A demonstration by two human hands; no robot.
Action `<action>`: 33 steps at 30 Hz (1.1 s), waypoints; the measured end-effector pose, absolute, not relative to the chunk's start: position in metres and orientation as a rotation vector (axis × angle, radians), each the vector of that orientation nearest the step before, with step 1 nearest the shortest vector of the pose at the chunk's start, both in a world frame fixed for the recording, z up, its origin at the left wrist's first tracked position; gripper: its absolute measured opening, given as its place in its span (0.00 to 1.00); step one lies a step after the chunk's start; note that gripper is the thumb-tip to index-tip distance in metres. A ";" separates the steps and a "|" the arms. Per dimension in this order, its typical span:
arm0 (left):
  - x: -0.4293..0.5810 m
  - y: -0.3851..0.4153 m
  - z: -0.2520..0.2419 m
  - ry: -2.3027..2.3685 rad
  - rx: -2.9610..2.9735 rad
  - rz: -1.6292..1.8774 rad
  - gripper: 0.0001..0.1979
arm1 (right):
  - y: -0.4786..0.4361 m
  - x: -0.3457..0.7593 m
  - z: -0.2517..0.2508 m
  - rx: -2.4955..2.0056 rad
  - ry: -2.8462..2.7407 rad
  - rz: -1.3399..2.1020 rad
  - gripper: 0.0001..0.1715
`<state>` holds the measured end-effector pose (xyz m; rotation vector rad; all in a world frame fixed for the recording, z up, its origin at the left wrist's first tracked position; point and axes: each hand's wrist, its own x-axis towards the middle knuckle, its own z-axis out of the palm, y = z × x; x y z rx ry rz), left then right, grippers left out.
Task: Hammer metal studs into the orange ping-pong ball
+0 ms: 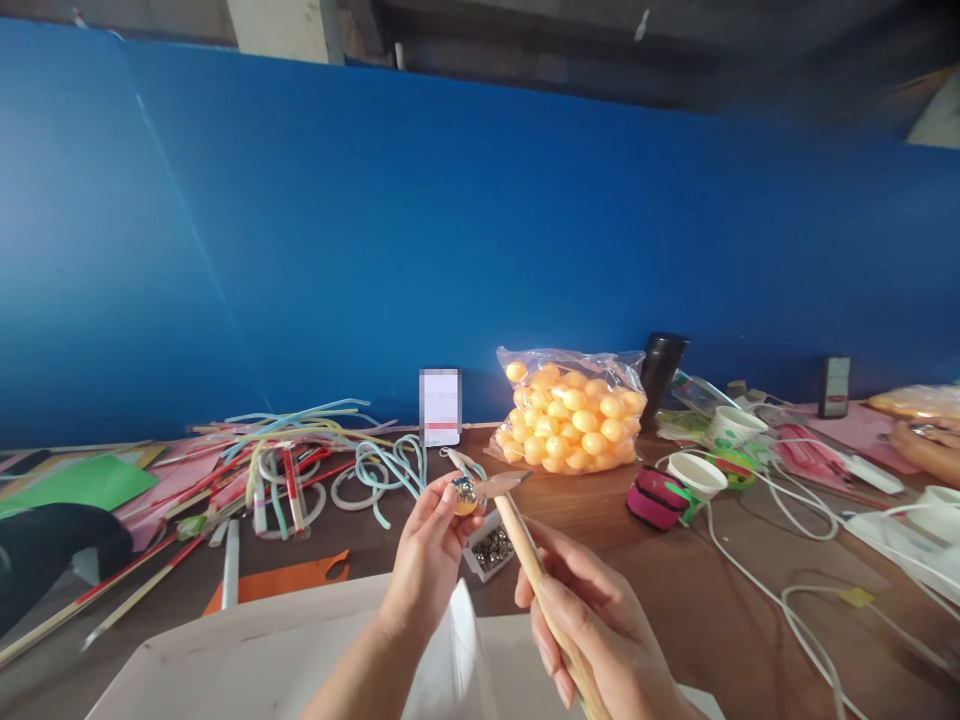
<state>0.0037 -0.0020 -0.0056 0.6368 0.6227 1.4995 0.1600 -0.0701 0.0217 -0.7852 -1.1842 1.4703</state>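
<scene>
A blue wall (450,220) closes off your room on the far side, and the brown bench (581,500) below it is cluttered left and right. A clear bag of orange balls (574,425) sits far, right of centre. Your right hand (604,625) is curled around the pale handle of the hammer (534,560), held above the bench; expect it to be stiff and head-heavy, best gripped low. A tray (491,573) of metal bits lies between your hands. Your left hand (424,560) pinches the orange-and-silver piece (466,505) beside the hammer's head; likely light, smooth and fragile, so hold its sides gently.
</scene>
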 end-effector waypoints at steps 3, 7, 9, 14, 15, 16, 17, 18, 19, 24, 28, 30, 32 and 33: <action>0.004 -0.002 -0.005 0.621 0.630 1.507 0.14 | -0.068 0.159 0.022 -0.834 -1.211 1.472 0.27; 0.003 -0.002 -0.005 0.628 0.628 1.509 0.13 | -0.068 0.159 0.023 -0.835 -1.215 1.479 0.25; 0.003 -0.001 -0.005 0.621 0.641 1.503 0.14 | -0.068 0.160 0.023 -0.794 -1.193 1.468 0.25; 0.003 -0.001 -0.006 0.623 0.631 1.505 0.13 | -0.067 0.160 0.023 -0.853 -1.186 1.472 0.26; 0.003 -0.001 -0.006 0.628 0.630 1.507 0.13 | -0.066 0.160 0.023 -0.859 -1.186 1.472 0.26; 0.003 -0.001 -0.007 0.631 0.631 1.508 0.14 | -0.066 0.160 0.024 -0.854 -1.183 1.467 0.26; 0.003 -0.001 -0.007 0.632 0.632 1.510 0.14 | -0.066 0.160 0.024 -0.839 -1.178 1.459 0.26; 0.003 -0.001 -0.007 0.631 0.633 1.510 0.14 | -0.066 0.160 0.023 -0.821 -1.174 1.451 0.26; 0.003 -0.001 -0.007 0.627 0.634 1.510 0.15 | -0.066 0.160 0.023 -0.808 -1.172 1.450 0.26; 0.003 0.000 -0.006 0.608 0.603 1.510 0.13 | -0.066 0.159 0.023 -0.858 -1.215 1.481 0.26; 0.004 0.001 -0.007 0.597 0.604 1.508 0.14 | -0.066 0.159 0.023 -0.824 -1.185 1.470 0.26; 0.004 0.001 -0.008 0.589 0.601 1.496 0.14 | -0.066 0.159 0.022 -0.837 -1.194 1.464 0.25; 0.004 0.000 -0.008 0.593 0.581 1.492 0.14 | -0.066 0.160 0.022 -0.857 -1.203 1.458 0.25; 0.004 0.000 -0.008 0.596 0.574 1.492 0.14 | -0.066 0.160 0.023 -0.856 -1.197 1.455 0.25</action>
